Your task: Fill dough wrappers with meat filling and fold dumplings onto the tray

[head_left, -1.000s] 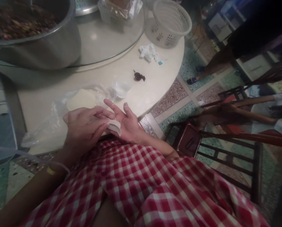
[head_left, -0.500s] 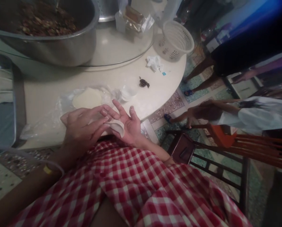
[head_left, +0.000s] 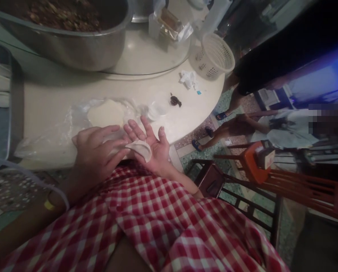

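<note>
Cradling the dough wrapper (head_left: 143,148) on an upturned right hand (head_left: 158,155), fingers spread to keep it flat, steadying its edge under the left hand (head_left: 93,156), fingers pressed together (pinching or not, cannot tell).

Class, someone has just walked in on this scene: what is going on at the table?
A seated person rests a round dumpling wrapper on the open right hand, while the left hand fingers pinch its edge. More wrappers lie stacked on a plastic bag on the round table, near a big metal basin of chopped filling.
</note>
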Demonstrator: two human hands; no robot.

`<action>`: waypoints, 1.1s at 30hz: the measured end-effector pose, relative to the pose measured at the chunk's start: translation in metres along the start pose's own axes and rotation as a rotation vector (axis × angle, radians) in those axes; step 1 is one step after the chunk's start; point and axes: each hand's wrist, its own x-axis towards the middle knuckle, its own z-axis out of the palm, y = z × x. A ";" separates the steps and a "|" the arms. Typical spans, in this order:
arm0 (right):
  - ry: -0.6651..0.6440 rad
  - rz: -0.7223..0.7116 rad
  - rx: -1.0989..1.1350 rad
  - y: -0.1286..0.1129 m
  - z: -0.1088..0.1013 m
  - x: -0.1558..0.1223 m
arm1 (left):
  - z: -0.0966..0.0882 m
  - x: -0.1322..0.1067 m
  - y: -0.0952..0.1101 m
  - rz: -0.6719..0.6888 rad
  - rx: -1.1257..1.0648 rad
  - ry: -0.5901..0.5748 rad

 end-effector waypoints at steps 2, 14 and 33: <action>0.001 -0.010 -0.024 0.001 0.000 0.001 | 0.000 -0.001 0.001 -0.015 -0.021 0.006; 0.005 0.061 -0.011 0.001 0.001 0.003 | -0.007 0.007 0.005 -0.041 -0.058 -0.009; -0.068 0.145 0.058 0.001 0.001 0.005 | -0.007 0.011 0.005 0.045 -0.059 0.002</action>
